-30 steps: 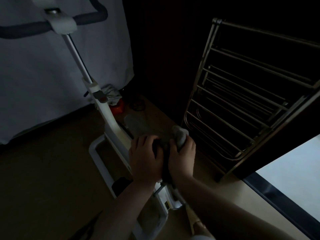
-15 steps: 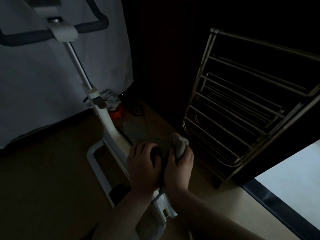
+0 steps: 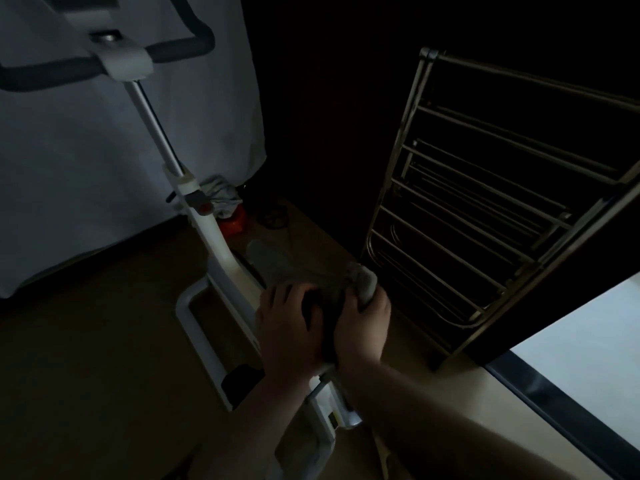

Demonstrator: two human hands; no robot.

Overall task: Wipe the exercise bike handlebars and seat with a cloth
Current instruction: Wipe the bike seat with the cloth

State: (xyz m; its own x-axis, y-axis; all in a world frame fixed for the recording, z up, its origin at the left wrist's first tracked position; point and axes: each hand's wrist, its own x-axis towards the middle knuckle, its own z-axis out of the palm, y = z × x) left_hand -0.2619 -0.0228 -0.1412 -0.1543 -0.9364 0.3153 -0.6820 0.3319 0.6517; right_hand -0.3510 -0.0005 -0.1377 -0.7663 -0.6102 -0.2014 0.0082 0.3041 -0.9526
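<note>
- Gripping a grey cloth, the right hand curls its fingers round the bunched fabric at near centre.
- Left hand lies just beside it, fingers bent over what seems to be the dark seat, though the dim light blurs it.
- Handlebars sit far left, well apart, above the white bike frame.
- A metal drying rack stands right.

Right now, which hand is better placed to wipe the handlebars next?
The right hand, probably: it grips the cloth, bunched at the seat. The left hand only holds the seat beside it. The handlebars are up ahead, equally far from both.
</note>
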